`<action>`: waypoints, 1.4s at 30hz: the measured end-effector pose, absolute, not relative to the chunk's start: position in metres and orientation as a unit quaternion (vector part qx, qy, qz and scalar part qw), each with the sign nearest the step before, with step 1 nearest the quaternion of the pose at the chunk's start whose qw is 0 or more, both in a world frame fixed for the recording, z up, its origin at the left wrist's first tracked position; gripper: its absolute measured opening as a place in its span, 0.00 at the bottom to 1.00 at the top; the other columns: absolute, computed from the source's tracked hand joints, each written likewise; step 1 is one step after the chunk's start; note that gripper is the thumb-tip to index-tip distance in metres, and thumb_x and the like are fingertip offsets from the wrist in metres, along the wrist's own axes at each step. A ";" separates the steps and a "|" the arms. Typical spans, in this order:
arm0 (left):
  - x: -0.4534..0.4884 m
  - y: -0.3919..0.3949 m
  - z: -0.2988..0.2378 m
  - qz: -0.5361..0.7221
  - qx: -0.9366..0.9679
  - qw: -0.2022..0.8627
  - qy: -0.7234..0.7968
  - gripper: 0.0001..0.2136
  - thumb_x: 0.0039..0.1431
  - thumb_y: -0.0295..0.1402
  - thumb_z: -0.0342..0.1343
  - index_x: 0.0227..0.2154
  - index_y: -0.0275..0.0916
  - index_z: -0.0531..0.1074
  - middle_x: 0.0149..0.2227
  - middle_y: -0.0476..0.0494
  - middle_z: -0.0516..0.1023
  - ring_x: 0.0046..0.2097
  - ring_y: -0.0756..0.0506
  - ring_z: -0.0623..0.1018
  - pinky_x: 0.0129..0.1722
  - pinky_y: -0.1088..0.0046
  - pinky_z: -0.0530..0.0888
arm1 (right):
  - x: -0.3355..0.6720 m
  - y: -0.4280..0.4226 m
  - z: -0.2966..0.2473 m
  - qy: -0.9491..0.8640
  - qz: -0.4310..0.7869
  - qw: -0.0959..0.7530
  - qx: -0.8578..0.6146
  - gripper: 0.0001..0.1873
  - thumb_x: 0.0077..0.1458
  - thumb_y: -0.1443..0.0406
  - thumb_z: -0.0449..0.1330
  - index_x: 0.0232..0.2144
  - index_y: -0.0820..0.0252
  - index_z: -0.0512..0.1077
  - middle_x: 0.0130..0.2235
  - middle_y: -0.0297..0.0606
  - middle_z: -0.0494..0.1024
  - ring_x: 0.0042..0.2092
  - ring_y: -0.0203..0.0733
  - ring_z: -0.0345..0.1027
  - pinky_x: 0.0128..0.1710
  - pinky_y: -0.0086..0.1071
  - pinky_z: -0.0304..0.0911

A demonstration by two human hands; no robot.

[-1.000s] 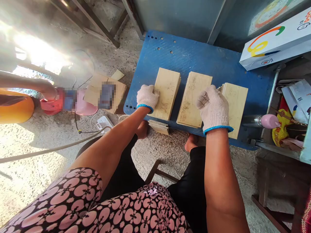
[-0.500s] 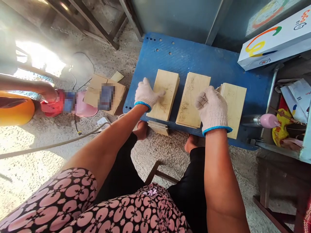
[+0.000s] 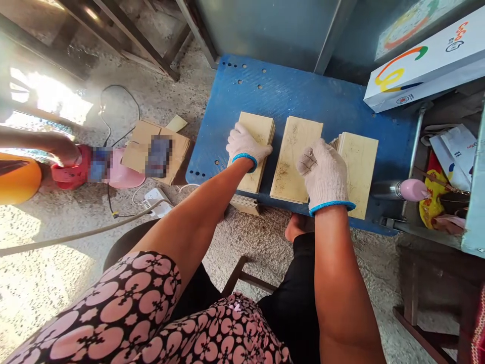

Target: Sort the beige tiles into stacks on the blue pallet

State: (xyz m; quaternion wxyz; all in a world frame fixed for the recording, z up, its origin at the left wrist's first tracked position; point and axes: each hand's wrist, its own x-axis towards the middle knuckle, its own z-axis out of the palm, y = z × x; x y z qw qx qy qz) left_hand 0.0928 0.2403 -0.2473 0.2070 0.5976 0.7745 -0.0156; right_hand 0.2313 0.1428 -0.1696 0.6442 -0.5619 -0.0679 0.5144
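Observation:
My left hand (image 3: pixel 246 144), in a white knit glove with a blue cuff, lies across the left stack of thin wooden boards (image 3: pixel 255 121). Its fingers are curled and its thumb points to the stack's right edge. Over the right side of the middle stack of boards (image 3: pixel 293 162), my gloved right hand (image 3: pixel 324 169) is closed in a fist, its fingertips greyish. Whatever either hand may hold is hidden. Beside the right hand lies a third stack of boards (image 3: pixel 359 174), its edges fanned out. Dark specks dot the top boards.
The stacks rest on a blue table (image 3: pixel 212 121). A metal flask with a pink lid (image 3: pixel 413 190) lies at its right, near a white paper bag (image 3: pixel 417 76). Leftward on the floor are cardboard (image 3: pixel 178 156), a power strip (image 3: pixel 155 199) and another person's arm (image 3: pixel 38 141).
My left hand has moved right, from the left stack's left edge to across its top board. My right hand stays closed by the middle stack. The whole view has shifted slightly.

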 end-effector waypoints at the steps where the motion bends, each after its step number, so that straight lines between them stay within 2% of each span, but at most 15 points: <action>1: 0.095 0.241 -0.246 -0.016 0.593 0.205 0.778 0.52 0.43 0.48 0.67 0.66 0.31 0.48 0.61 0.25 0.62 0.63 0.27 0.66 0.61 0.51 0.66 | 0.231 0.143 -0.170 -0.065 0.512 0.646 -0.562 0.20 0.52 0.51 0.69 0.28 0.55 0.65 0.24 0.26 0.70 0.23 0.30 0.66 0.20 0.23 0.60; 6: 0.100 0.240 -0.244 -0.016 0.590 0.215 0.779 0.49 0.44 0.46 0.67 0.65 0.32 0.49 0.60 0.24 0.62 0.62 0.27 0.66 0.60 0.51 0.66 | 0.229 0.140 -0.169 -0.087 0.507 0.643 -0.567 0.19 0.52 0.52 0.69 0.28 0.55 0.66 0.24 0.26 0.70 0.24 0.30 0.67 0.21 0.23 0.62; 12: 0.095 0.242 -0.250 -0.015 0.597 0.210 0.774 0.51 0.45 0.46 0.66 0.67 0.33 0.47 0.61 0.24 0.62 0.63 0.26 0.65 0.60 0.50 0.65 | 0.228 0.140 -0.167 -0.080 0.509 0.646 -0.563 0.19 0.53 0.52 0.69 0.28 0.56 0.66 0.24 0.26 0.69 0.24 0.30 0.66 0.21 0.23 0.61; 16: 0.080 0.240 -0.248 -0.002 0.612 0.227 0.757 0.55 0.44 0.52 0.65 0.69 0.32 0.44 0.63 0.23 0.62 0.63 0.28 0.67 0.60 0.56 0.67 | 0.228 0.143 -0.168 -0.100 0.517 0.640 -0.559 0.20 0.53 0.52 0.69 0.27 0.55 0.64 0.22 0.25 0.67 0.22 0.31 0.64 0.19 0.24 0.59; 19: 0.064 0.230 -0.244 0.015 0.604 0.238 0.760 0.56 0.48 0.58 0.60 0.70 0.30 0.42 0.64 0.22 0.62 0.64 0.29 0.67 0.60 0.58 0.67 | 0.228 0.143 -0.168 -0.088 0.521 0.636 -0.562 0.21 0.51 0.53 0.70 0.26 0.55 0.63 0.21 0.25 0.67 0.21 0.30 0.63 0.19 0.23 0.58; 24: 0.042 0.203 -0.246 0.010 0.597 0.246 0.764 0.49 0.56 0.61 0.50 0.70 0.29 0.47 0.62 0.21 0.66 0.63 0.29 0.69 0.58 0.57 0.69 | 0.225 0.140 -0.165 -0.093 0.510 0.634 -0.573 0.21 0.51 0.51 0.70 0.26 0.55 0.64 0.21 0.24 0.67 0.21 0.29 0.63 0.19 0.23 0.57; 28: 0.039 0.194 -0.256 -0.005 0.588 0.243 0.772 0.40 0.60 0.59 0.46 0.66 0.36 0.56 0.58 0.25 0.72 0.58 0.30 0.74 0.56 0.56 0.70 | 0.224 0.139 -0.165 -0.100 0.511 0.633 -0.573 0.22 0.50 0.51 0.70 0.26 0.55 0.63 0.20 0.24 0.66 0.21 0.30 0.62 0.19 0.23 0.57; 33: 0.043 0.196 -0.263 -0.001 0.576 0.229 0.785 0.38 0.58 0.62 0.45 0.61 0.38 0.63 0.55 0.27 0.74 0.53 0.29 0.77 0.52 0.55 0.73 | 0.224 0.137 -0.169 -0.090 0.507 0.632 -0.579 0.21 0.50 0.52 0.70 0.27 0.55 0.64 0.21 0.25 0.69 0.21 0.30 0.64 0.19 0.24 0.58; 42: 0.045 0.194 -0.261 0.017 0.556 0.252 0.792 0.37 0.58 0.61 0.48 0.62 0.41 0.62 0.56 0.28 0.74 0.54 0.29 0.76 0.51 0.54 0.73 | 0.217 0.135 -0.171 -0.109 0.517 0.623 -0.577 0.20 0.50 0.53 0.71 0.29 0.55 0.65 0.23 0.25 0.70 0.23 0.31 0.66 0.21 0.25 0.61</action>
